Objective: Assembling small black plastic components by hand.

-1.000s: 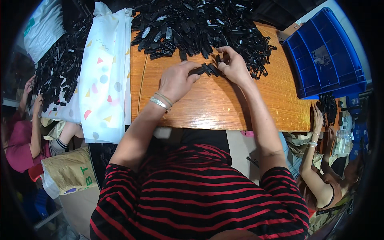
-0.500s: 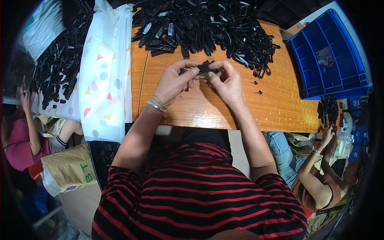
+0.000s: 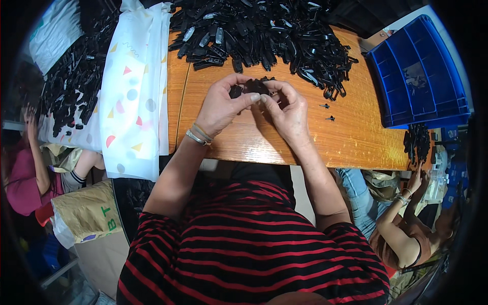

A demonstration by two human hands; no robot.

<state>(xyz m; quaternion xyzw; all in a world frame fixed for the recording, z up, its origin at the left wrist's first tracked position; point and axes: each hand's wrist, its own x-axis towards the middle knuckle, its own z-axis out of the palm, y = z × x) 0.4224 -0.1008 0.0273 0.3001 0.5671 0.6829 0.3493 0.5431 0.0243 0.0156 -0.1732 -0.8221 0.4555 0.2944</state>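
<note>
Between both hands, above the wooden table [image 3: 213, 137], is a black plastic piece [image 3: 258, 87] with a toothed edge; fingers cover much of it, so its exact kind is unclear. My left hand [image 3: 221, 104] pinches it from the left with thumb and fingers. From the right, the closed thumb and fingers of my right hand [image 3: 292, 112] grip the same piece, the two thumb tips almost meeting. Beyond the hands spreads a large heap of black plastic parts [image 3: 254, 38]. Two small black pieces [image 3: 330, 118] lie on the wood to the right.
A blue plastic crate [image 3: 422, 71] stands tilted at the right edge. On the left hangs a white patterned sheet [image 3: 133, 96], with another black heap [image 3: 71, 91] past it. Co-workers sit on both sides, a brown paper bag [image 3: 86, 211] by the left one.
Both hands have turned the black piece, so more of its toothed edge shows. My thumbs have come closer together in front of it.
</note>
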